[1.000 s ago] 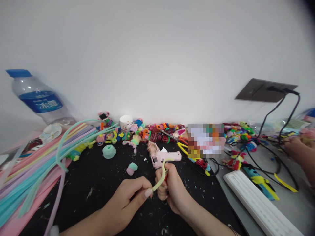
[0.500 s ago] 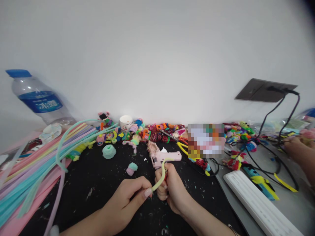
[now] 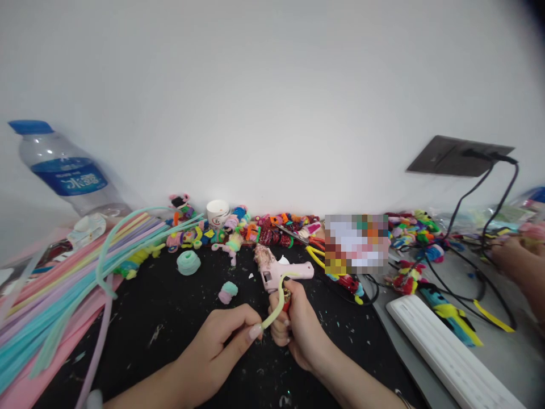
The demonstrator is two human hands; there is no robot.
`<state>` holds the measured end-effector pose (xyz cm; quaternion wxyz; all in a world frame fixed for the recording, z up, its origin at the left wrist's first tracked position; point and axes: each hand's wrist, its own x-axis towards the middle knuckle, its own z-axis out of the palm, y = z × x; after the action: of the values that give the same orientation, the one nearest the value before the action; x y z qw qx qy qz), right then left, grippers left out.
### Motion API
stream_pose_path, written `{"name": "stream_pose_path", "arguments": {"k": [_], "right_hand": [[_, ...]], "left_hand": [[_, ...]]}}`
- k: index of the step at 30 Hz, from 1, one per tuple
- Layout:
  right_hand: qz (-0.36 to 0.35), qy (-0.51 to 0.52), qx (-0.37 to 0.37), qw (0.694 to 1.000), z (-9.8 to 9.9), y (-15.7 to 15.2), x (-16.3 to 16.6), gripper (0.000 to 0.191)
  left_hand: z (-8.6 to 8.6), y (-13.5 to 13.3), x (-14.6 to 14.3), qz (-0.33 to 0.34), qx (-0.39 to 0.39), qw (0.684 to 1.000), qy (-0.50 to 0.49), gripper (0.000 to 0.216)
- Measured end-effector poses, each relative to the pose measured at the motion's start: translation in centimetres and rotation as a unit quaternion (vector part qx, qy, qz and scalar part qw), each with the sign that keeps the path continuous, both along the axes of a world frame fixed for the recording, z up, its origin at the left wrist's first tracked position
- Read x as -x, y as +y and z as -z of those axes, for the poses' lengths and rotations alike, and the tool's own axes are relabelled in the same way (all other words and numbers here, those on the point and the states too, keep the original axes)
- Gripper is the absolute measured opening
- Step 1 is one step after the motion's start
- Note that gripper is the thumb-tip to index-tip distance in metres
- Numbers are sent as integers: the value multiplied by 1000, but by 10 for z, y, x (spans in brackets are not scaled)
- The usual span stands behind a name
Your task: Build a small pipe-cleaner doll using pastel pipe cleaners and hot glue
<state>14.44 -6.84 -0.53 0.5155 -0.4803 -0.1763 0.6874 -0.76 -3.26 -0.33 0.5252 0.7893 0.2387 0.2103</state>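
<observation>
Near the front edge of the bench, at 6 o'clock: two bare hands meet over the black mat (image 3: 170, 307)
Left hand (image 3: 221, 341): closed in a pinch; thumb and forefinger grip the lower end of a pale yellow-green pipe cleaner (image 3: 276, 304)
Right hand (image 3: 298, 329): curled shut around a small red and gold piece (image 3: 286, 297), only partly seen above the fingers; it touches the same pipe cleaner just beside the left fingertips
Pipe cleaner: rises from the pinch toward 12 o'clock and bends over at its top, just in front of the glue gun
Glue gun (image 3: 281, 271): pink, lying on the mat at 12 o'clock from the hands, nozzle end crusted with fluff
Small rolls: a mint coil (image 3: 189, 262) at 10 o'clock; a pink and mint roll (image 3: 228, 292) nearer, also at 10 o'clock
Far left, 9 o'clock: a sheaf of long pastel pipe cleaners (image 3: 63, 295) fanned across the bench; a water bottle (image 3: 63, 170) with a blue cap stands behind it
Along the wall, 12 o'clock: a row of bright finished fuzzy figures (image 3: 255, 230); a white cup (image 3: 218, 211) among them
Right, 3 o'clock: black cables (image 3: 477, 272), a white power strip (image 3: 447, 355); another person's hand (image 3: 511, 258) at the edge, its grip too blurred to tell
</observation>
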Motion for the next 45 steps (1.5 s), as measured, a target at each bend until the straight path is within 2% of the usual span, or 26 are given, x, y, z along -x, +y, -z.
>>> {"name": "stream_pose_path", "arguments": {"k": [13,22,28,30,32,33,34,37,39,41,45], "right_hand": [[9,-57,-1,998,-6,1,2,44],[-6,-27,2,1000,-2,1,0,46],[-35,15,-34,999,2,2,-6,56],[-46,-11,-62,997,3,2,-10,57],[-37,-107,-104,988,4,2,-17,57],[-18,-178,-128,975,3,2,-21,57],[22,-275,-156,948,3,1,-26,56],[70,-365,-184,910,1,-1,-39,46],[54,-540,-222,810,-2,-2,-45,38],[30,-626,-245,740,-5,-1,-48,31],[16,-686,-277,673,-10,-2,-46,20]], "left_hand": [[-3,1,0,-3,3,1000,9,25],[-1,1,-1,-3,13,1000,5,25],[2,3,1,-44,30,999,-8,27],[2,5,1,-63,34,997,-5,27],[1,6,1,-79,36,996,2,27],[1,7,1,-85,35,996,5,26],[0,8,1,-90,33,995,7,26],[0,9,1,-106,23,994,7,25],[0,9,2,-114,18,993,4,24],[0,9,2,-122,13,992,2,23],[-1,9,3,-125,-19,992,15,24]]}}
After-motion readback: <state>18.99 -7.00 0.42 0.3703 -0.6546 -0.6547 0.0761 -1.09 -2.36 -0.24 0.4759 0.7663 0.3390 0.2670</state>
